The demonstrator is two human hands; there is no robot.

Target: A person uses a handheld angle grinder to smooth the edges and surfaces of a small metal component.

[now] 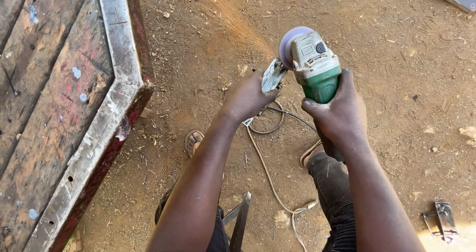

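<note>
Green angle grinder (317, 71) clenched in right hand (337, 110), mid-scene above dirt ground (396, 108). Metal piece (272, 76) grasped by left hand (248, 98), touching spinning disc (287, 46); sparks (233, 19) thrown far-left.

Wooden table (59, 113) left; dirt right.

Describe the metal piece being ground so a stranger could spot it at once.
Start at the green grinder in the right hand, above the dirt ground. Just left of its spinning disc, the left hand holds a small flat grey metal piece. It alone meets the disc, where orange sparks fly off.
</note>
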